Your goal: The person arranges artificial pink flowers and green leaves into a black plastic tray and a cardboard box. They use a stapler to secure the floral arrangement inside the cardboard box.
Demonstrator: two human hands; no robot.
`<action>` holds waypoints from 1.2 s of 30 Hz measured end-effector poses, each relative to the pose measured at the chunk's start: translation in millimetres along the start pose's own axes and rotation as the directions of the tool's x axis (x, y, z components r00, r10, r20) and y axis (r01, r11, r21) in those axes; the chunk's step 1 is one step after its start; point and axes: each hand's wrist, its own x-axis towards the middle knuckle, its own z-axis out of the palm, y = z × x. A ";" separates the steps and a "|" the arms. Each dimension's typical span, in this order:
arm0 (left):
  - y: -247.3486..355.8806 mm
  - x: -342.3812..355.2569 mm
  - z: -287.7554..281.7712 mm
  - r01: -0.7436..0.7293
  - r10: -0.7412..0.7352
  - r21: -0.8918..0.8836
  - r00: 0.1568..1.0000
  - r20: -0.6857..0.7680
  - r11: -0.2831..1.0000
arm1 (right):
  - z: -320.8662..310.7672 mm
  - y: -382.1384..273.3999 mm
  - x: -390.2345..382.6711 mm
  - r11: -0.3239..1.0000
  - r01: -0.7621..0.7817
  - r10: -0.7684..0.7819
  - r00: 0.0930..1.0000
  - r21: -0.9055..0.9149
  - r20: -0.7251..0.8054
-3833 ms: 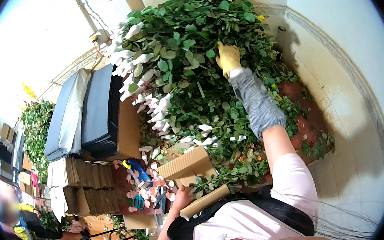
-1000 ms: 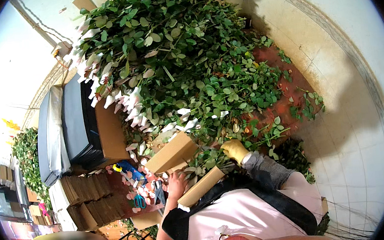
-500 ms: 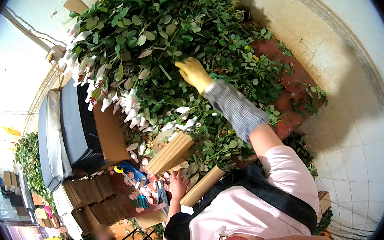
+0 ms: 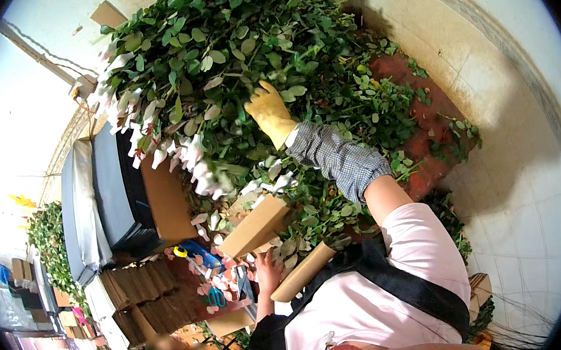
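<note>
Many leafy stems (image 4: 227,42) lie heaped on a red-brown table (image 4: 389,73), their white-wrapped heads (image 4: 190,153) toward the left. Right hand (image 4: 269,113), in a yellow glove, is at the heap; whether it grips a stem cannot be told. Left hand (image 4: 268,270), bare and well apart from the right, is beside folded cardboard (image 4: 254,228); its hold cannot be told. Scissors (image 4: 217,297) lie left of it, near pink petals (image 4: 205,289).

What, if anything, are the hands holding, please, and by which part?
It cannot be told: the right hand is over leafy rose stems, the left hand beside cardboard; neither grip shows clearly.
</note>
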 end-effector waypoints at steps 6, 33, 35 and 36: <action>-12.2 -11.9 3.7 0.047 -0.048 0.006 0.999 0.025 0.999 | -81.0 -14.3 -5.9 0.996 0.009 -0.036 0.957 0.094 0.288; -8.6 -14.3 -3.1 0.078 -0.078 -0.001 0.995 0.058 0.997 | -142.2 -42.0 -117.7 0.897 0.135 -0.085 0.987 0.420 -0.136; -9.8 -13.1 -5.2 0.080 -0.080 0.001 0.995 0.064 0.997 | -149.1 -41.0 -113.0 0.907 0.145 -0.139 0.989 0.396 -0.045; -9.6 -11.5 -3.9 0.074 -0.073 -0.006 0.996 0.057 0.997 | -141.2 -33.0 -113.6 0.944 0.016 -0.053 0.993 0.329 0.105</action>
